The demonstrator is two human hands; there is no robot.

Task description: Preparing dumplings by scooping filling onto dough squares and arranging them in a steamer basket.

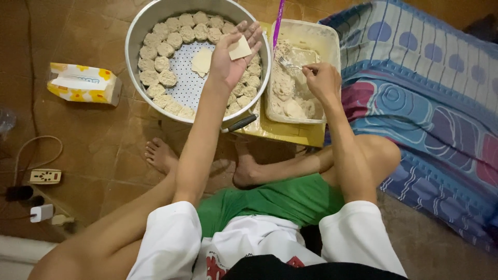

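- A pale square dough wrapper [240,48] lies flat on the open palm of the left hand [232,54], fingers spread wide, held above the far side of a round metal steamer tray [136,31].
- The right hand [321,80] pinches a fork [288,64] by its handle, tines sunk in the pale filling [285,88] of a rectangular plastic tub [332,36] just right of the left hand.
- Beneath the left hand, shaped dumplings [161,65] ring the tray's perforated floor; another wrapper [202,60] lies in the middle, just left of the palm.
- Tub and tray rest on a low yellow stand [290,134] in front of the person's crossed bare legs.
- Well left of both hands, a yellow-and-white carton [84,83] lies on the brown tiled floor [88,135]; a patterned blue mattress [430,98] lies right of the right hand.
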